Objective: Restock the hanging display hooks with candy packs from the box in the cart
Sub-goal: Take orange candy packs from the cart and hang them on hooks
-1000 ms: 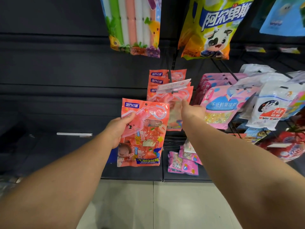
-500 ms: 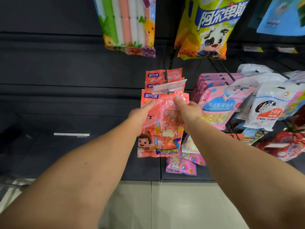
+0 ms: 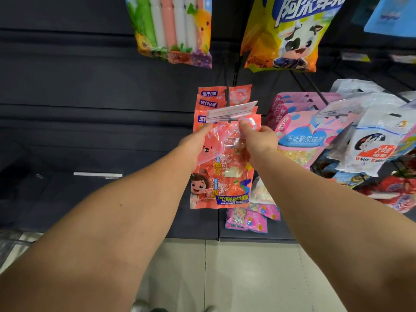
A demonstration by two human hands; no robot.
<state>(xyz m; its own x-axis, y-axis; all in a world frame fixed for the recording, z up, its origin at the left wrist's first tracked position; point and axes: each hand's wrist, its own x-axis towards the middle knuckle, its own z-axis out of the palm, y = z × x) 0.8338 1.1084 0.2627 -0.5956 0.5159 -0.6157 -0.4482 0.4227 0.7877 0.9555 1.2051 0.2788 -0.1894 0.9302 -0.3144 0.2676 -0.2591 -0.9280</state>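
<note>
"BUBBLE WIRE DRAWING" candy pack (image 3: 221, 176) in both hands

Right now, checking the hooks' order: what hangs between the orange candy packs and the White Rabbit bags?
In the head view, pink candy pouches hang on their own hook between the orange candy packs and the White Rabbit bags.

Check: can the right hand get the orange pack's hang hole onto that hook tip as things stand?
Probably yes. The right hand and left hand both pinch the orange pack just below the hook tip; only the clear price tag crowds it.
</note>
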